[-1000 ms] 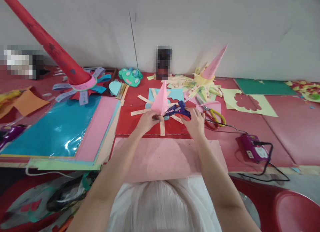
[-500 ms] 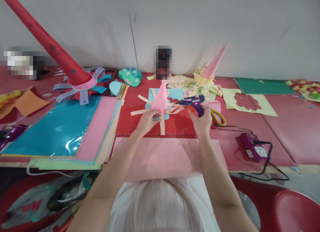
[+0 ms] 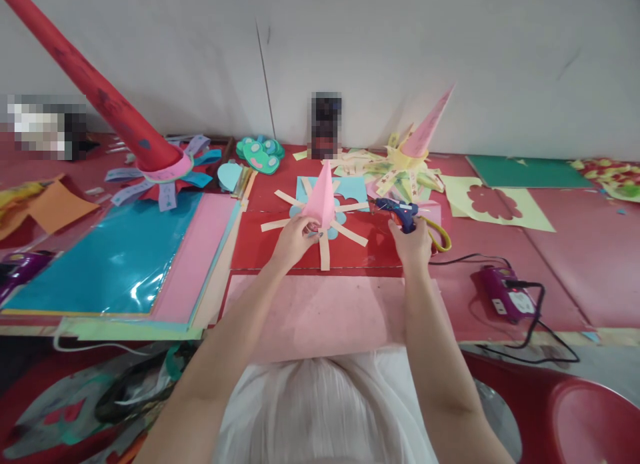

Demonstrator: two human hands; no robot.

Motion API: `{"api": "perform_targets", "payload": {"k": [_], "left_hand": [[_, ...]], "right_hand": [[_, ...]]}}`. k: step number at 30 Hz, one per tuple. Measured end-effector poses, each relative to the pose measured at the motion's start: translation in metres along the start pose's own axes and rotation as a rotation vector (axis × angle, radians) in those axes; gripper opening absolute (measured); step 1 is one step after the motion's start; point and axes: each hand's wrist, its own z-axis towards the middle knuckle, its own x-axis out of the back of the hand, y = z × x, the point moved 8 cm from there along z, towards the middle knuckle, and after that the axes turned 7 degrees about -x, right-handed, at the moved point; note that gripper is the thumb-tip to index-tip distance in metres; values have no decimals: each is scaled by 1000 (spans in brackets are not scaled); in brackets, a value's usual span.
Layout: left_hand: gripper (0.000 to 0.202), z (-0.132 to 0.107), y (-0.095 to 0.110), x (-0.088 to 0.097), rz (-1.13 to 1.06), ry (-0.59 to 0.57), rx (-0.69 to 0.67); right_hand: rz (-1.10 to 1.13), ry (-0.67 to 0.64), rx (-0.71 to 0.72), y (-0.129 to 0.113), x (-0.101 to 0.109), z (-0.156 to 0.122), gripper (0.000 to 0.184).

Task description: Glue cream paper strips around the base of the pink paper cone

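Note:
My left hand point(image 3: 295, 241) pinches the base of a small pink paper cone point(image 3: 321, 199) that stands upright on a red sheet point(image 3: 370, 247), with cream paper strips point(image 3: 325, 252) fanning out from under it. My right hand point(image 3: 414, 243) is closed round a blue hot glue gun point(image 3: 400, 213), held to the right of the cone with its nozzle pointing left, apart from the paper. Yellow-handled scissors point(image 3: 437, 232) lie just behind that hand. A large pink sheet point(image 3: 320, 314) lies in front of me.
A purple power strip point(image 3: 503, 292) with black cables sits at right. A finished pink cone on yellow strips point(image 3: 417, 147) stands behind. At left are a long red cone point(image 3: 100, 94) with blue strips, and stacked teal point(image 3: 110, 257) and pink sheets. Green paper point(image 3: 527, 173) lies far right.
My right hand has carried the glue gun away from the cone's base, rightward, and lowered it toward the scissors. My left hand has stayed on the cone.

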Motion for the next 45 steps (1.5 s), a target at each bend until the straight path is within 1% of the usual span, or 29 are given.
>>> {"api": "perform_targets", "payload": {"k": [1,3,6,8,11,13,14,16,17,19,21,23,25,29,34,39,45], "left_hand": [[14,0,0,0,7,-4,5],[12,0,0,0,25,-25,6],[12,-1,-3,-4,44,-47,-8],[14,-2,-6,-7,52,-58,-12],[16,-2,-10,-10,69,-80,-11],[17,-2,-10,-11,79,-92,-14],[16,-2,-9,-11,88,-99,-14],[15,-2,-8,-11,120,-112,-6],[14,-2,-7,-11,140,-118,-1],[14,-2,-5,-10,182,-126,3],[15,-2,-3,-9,219,-131,-8],[15,-2,-2,-8,254,-127,-22],[14,-2,-2,-7,278,-121,-34],[14,-2,-2,-8,307,-116,-70],[18,-2,-3,-10,330,-122,-84],[17,-2,-3,-10,338,-120,-77],[17,-3,-3,-11,353,-130,-77]], "right_hand": [[-34,-9,-9,2,-2,2,37],[-68,12,23,5,-5,4,37],[-61,116,136,7,-9,6,38],[-38,166,186,10,-11,7,40],[-40,201,190,11,-8,6,45],[-38,239,221,3,2,0,44],[-25,272,263,-5,8,-6,40],[20,306,413,-27,15,-24,28],[33,279,504,-39,13,-35,22],[37,166,693,-61,0,-60,15],[14,42,807,-75,-19,-82,14],[-19,-52,866,-81,-35,-98,17],[-84,-135,909,-83,-48,-109,23],[-229,-259,964,-81,-63,-119,34],[-309,-311,1013,-83,-69,-127,39],[-328,-317,1033,-84,-73,-131,38],[-316,-301,1013,-83,-73,-129,37]]}}
